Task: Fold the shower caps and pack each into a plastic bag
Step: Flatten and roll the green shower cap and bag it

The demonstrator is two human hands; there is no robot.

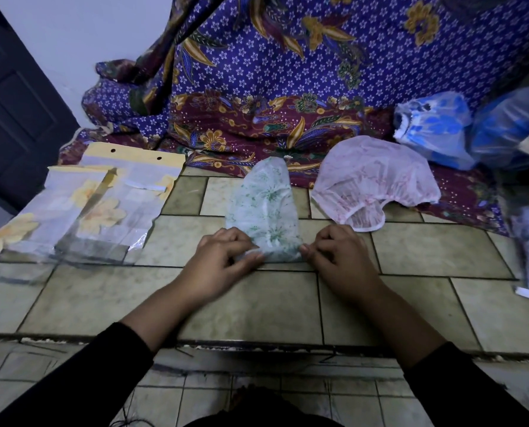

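1. Both forearms reach over the tiled worktop's (435, 251) near edge. The left hand (223, 260) and right hand (338, 257), fingers curled, pinch the near corners of the folded green-print shower cap (264, 204) at mid-worktop.
2. Yellow-flowered plastic bags (103, 204) lie at the left edge.
3. A pink shower cap (374, 180) lies just right. Blurred blue shower caps (435, 127) at the far right corner are cut off.
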